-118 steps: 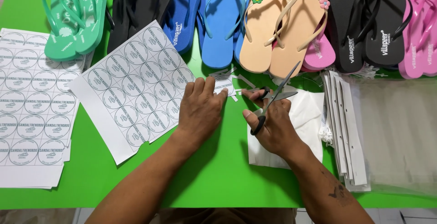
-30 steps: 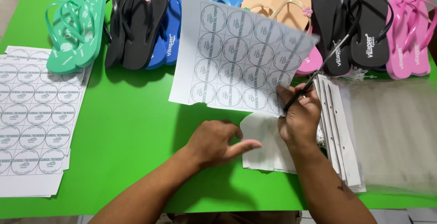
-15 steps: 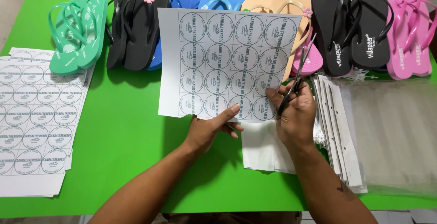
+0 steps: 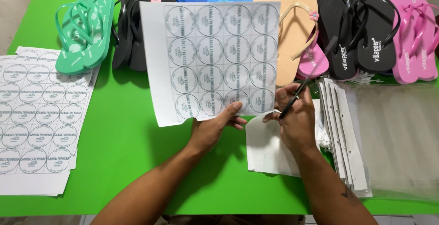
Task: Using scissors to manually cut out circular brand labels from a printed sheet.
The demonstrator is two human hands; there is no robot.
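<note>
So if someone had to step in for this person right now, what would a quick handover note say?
Left hand: holds the label sheet up by its lower edge, printed circles facing the camera.
Right hand: grips the scissors, blades pointing up along the sheet's right edge; I cannot tell if they are cutting.
Nearby: a stack of the same sheets lies at the left of the green table, a row of flip-flops runs along the far edge, white paper sits under the right hand.
Done: the held sheet looks whole, no circles cut out.
Left: seemingly all the cutting.
</note>
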